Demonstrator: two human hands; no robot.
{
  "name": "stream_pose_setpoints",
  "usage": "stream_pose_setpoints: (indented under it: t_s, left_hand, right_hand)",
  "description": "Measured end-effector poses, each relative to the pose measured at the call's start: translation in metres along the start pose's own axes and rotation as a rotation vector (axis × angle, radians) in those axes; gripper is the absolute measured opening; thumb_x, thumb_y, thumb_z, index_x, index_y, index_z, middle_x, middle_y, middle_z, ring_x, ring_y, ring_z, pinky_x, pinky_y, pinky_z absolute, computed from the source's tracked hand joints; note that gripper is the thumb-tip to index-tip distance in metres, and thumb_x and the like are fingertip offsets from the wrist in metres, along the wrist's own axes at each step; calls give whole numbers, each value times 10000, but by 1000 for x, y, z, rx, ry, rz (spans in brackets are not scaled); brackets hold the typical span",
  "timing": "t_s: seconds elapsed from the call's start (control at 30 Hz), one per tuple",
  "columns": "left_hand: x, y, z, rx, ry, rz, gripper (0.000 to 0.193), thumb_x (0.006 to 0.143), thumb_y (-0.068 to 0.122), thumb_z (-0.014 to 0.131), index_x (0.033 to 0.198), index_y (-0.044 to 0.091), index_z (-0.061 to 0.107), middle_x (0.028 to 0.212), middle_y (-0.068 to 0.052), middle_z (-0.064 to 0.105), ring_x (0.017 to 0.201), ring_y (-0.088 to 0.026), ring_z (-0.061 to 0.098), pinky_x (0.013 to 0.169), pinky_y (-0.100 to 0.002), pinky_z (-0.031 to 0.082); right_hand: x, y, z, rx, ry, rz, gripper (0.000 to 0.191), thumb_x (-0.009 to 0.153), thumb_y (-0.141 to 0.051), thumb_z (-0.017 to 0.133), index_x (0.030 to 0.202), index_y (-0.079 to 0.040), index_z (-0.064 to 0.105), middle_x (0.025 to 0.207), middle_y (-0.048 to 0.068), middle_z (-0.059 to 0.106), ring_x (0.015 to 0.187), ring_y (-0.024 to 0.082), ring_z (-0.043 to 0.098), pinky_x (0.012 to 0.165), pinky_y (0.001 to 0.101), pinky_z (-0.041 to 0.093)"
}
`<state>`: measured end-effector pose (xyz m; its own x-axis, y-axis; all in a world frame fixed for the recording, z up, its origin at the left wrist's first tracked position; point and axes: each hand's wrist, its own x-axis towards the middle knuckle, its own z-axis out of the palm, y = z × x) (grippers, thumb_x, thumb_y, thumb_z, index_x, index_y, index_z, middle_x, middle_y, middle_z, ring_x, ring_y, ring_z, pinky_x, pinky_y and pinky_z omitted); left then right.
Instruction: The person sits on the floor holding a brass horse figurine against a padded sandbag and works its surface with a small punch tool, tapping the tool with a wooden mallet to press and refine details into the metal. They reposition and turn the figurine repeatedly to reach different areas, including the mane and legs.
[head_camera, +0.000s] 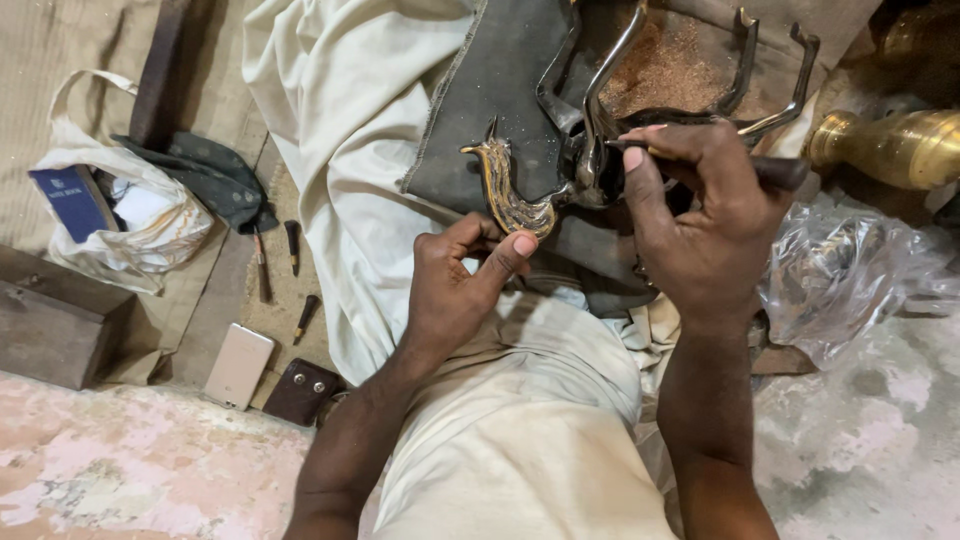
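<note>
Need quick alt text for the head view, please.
Seen from above, a left hand steadies a curved brass piece on dark cloth while the right hand works it with a dark-handled tool. Brass vessels lie at right.

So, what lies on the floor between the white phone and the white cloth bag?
In the head view, only bare brown mat lies between the phone and the bag; the small tools lie to the right.
</note>
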<state>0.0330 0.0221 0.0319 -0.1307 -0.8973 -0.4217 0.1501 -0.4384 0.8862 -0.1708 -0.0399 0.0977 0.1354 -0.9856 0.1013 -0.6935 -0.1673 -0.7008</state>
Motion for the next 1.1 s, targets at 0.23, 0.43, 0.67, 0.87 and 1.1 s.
stream_pose_setpoints:
  t_s: [0.23, 0.43, 0.67, 0.87, 1.1]
  left_hand:
    - [-1, -4, 4, -17, 46, 0, 320, 970, 292, 761, 869, -7, 704, 724, -28, 728, 671, -54, 684, 599, -211, 526]
    - [-4, -6, 11, -43, 105, 45, 286, 985, 240, 750, 853, -8, 695, 719, -30, 714, 660, -66, 684, 588, -213, 500]
    - [-5, -5, 12, -70, 113, 46, 272, 992, 212, 739, 853, -17, 692, 731, -29, 710, 670, -81, 691, 611, -225, 520]
    - [-3, -5, 13, -82, 117, 15, 265, 982, 210, 739, 864, -23, 694, 740, -27, 706, 665, -90, 692, 610, -226, 521]
    - [-5, -8, 14, -117, 129, -10, 273, 990, 218, 739, 871, -22, 694, 764, -32, 702, 670, -92, 678, 622, -230, 530]
  right_hand:
    - [14, 13, -9, -64, -60, -86, 156, 1084, -24, 793, 1072, 35, 650, 1029, 134, 727, 982, 179, 746, 869, 290, 617]
    - [14, 18, -14, 61, -122, -38, 96, 1074, -3, 759, 1088, 19, 667, 1077, 123, 737, 1021, 178, 751, 903, 294, 632]
    - [9, 25, -13, 88, -114, -80, 91, 1057, 31, 765, 1076, 7, 680, 1045, 136, 741, 1018, 197, 763, 910, 311, 645]
    - [8, 27, -11, 162, -99, -176, 98, 1014, 70, 733, 1009, 10, 656, 1013, 149, 718, 1055, 235, 756, 994, 368, 656]
    - [2, 33, -9, 141, -98, -212, 115, 1042, 89, 738, 1054, -8, 677, 1051, 143, 762, 1074, 218, 765, 976, 336, 647]
